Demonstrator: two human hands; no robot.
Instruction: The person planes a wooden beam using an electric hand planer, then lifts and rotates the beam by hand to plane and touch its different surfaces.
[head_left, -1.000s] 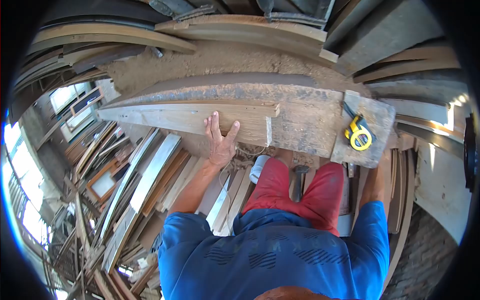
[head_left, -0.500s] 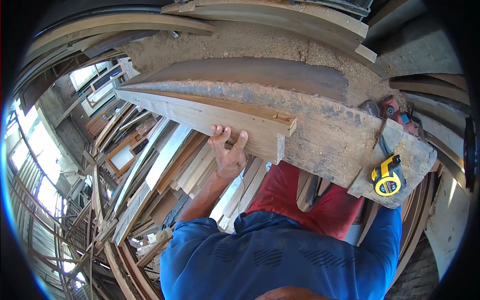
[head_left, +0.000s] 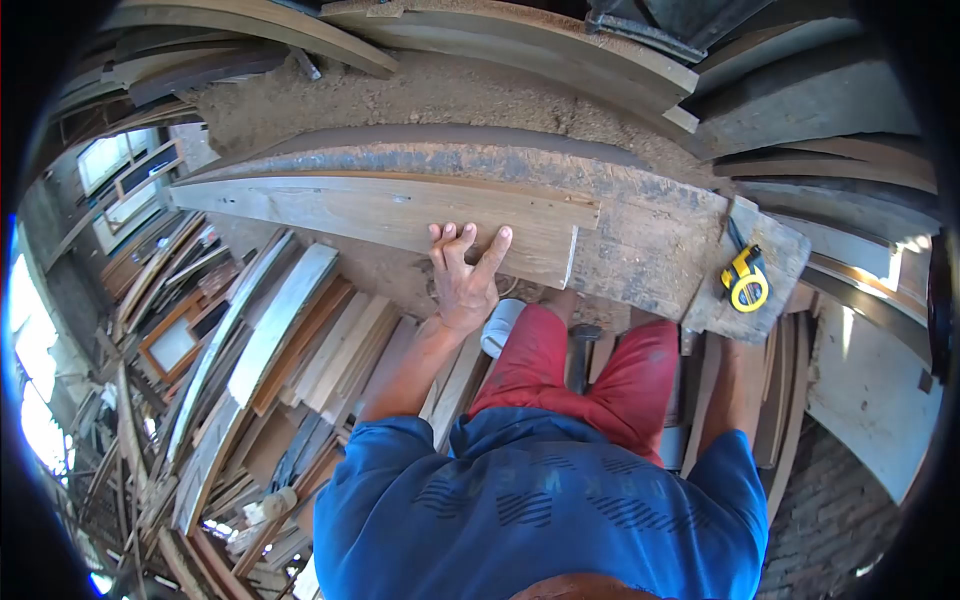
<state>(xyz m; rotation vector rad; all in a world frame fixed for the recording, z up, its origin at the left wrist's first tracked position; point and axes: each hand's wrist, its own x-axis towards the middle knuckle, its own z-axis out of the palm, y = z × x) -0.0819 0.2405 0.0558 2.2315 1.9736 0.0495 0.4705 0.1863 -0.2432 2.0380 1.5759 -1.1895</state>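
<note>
A long pale wooden board (head_left: 370, 208) lies along the old thick workbench plank (head_left: 640, 240), its near end stepped. My left hand (head_left: 465, 285) is at the board's near edge, gripping it with spread fingertips on the upper face. A yellow and black tape measure (head_left: 745, 280) sits at the right end of the bench, on a flat wood piece (head_left: 715, 305). My right forearm (head_left: 728, 385) reaches down beneath that end, and the bench hides the right hand.
Stacked planks (head_left: 330, 350) fill the floor at left. Sawdust (head_left: 440, 95) covers the ground beyond the bench, with curved timbers (head_left: 530, 45) behind it. A white container (head_left: 497, 328) stands beside my knee. Pale panels (head_left: 860, 400) lean at right.
The board has rolled so that more of its broad face shows upward. My left hand stays on it. The view has shifted, and a red tool behind the bench has gone from sight.
</note>
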